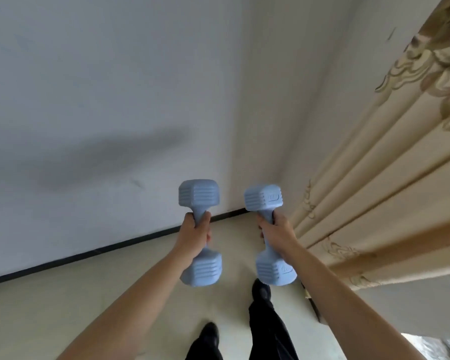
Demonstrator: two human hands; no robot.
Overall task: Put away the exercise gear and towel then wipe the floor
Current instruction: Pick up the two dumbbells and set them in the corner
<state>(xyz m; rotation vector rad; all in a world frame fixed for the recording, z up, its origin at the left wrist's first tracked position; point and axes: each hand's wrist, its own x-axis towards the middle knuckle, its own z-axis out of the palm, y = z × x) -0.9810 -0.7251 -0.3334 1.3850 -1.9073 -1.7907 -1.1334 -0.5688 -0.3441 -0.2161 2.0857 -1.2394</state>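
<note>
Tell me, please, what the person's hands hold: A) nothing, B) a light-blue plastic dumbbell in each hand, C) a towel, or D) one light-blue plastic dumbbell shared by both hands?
B: the left hand grips one light-blue plastic dumbbell by its handle, the right hand a second light-blue dumbbell.

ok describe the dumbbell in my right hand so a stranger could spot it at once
Find the beige patterned curtain on the right. Beside its folds the right hand grips a pale blue dumbbell by its handle. Unlike its twin in the left hand, it is nearer the curtain and shows an oval mark on each head.
</note>
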